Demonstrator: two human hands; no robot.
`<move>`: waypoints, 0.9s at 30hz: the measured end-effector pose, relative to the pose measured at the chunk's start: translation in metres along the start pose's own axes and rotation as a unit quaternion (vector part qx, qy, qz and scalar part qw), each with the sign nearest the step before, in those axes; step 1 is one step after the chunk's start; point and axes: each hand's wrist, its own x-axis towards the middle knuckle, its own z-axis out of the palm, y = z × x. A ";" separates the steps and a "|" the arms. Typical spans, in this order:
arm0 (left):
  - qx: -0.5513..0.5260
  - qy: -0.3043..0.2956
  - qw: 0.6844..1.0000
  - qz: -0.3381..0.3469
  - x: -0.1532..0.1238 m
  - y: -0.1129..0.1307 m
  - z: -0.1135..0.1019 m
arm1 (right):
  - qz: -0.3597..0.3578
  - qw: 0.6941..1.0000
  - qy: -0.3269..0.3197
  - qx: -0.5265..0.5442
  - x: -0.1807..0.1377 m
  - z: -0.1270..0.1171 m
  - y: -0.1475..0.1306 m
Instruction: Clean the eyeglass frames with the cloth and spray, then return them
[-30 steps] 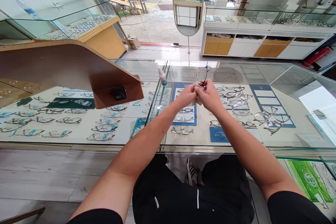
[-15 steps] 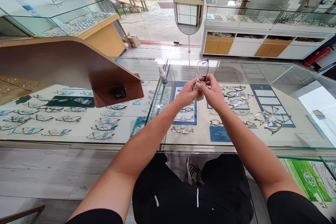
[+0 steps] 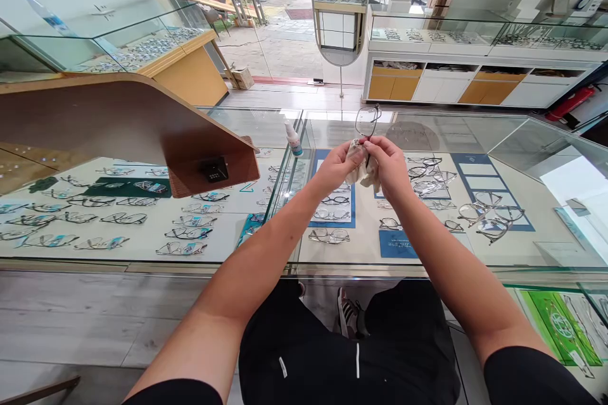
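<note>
Above the glass counter, a pair of eyeglasses (image 3: 367, 121) stands up from between my hands, one lens showing clearly over the fingers. My left hand (image 3: 338, 162) is closed on a pale, crumpled cleaning cloth (image 3: 355, 153) that hangs below the fingers. Close against it, my right hand (image 3: 387, 163) pinches the glasses near their lower part, with some cloth under its fingers. The other lens and part of the frame are hidden by the hands and cloth. A white spray bottle (image 3: 293, 139) stands on the counter left of my hands.
Under the glass counter top (image 3: 327, 253) lie many eyeglasses in rows. A brown wooden panel (image 3: 142, 120) with a small black box (image 3: 215, 169) juts over the left side. Across the floor stand an oval mirror (image 3: 339, 31) and a white display cabinet (image 3: 441, 79).
The glasses have turned slightly between my fingers. More of the cloth now hangs loose below my hands, spread to the right. The spray bottle has stayed in place.
</note>
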 end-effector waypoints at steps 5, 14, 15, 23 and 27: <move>-0.014 0.010 1.000 -0.011 0.000 0.002 0.002 | 0.003 1.000 -0.002 -0.011 -0.003 0.000 -0.005; -0.010 0.037 0.999 -0.019 0.005 -0.005 -0.007 | -0.006 0.999 0.001 0.034 -0.005 0.002 -0.011; -0.010 0.042 0.999 -0.020 0.005 -0.005 -0.009 | -0.010 1.000 0.005 0.025 -0.005 0.002 -0.012; -0.006 0.135 0.990 -0.029 0.013 -0.007 -0.021 | -0.041 0.998 0.013 -0.043 -0.003 -0.005 -0.015; -0.004 0.119 0.993 -0.014 0.012 0.002 -0.020 | -0.049 0.998 -0.004 -0.049 -0.003 -0.006 -0.016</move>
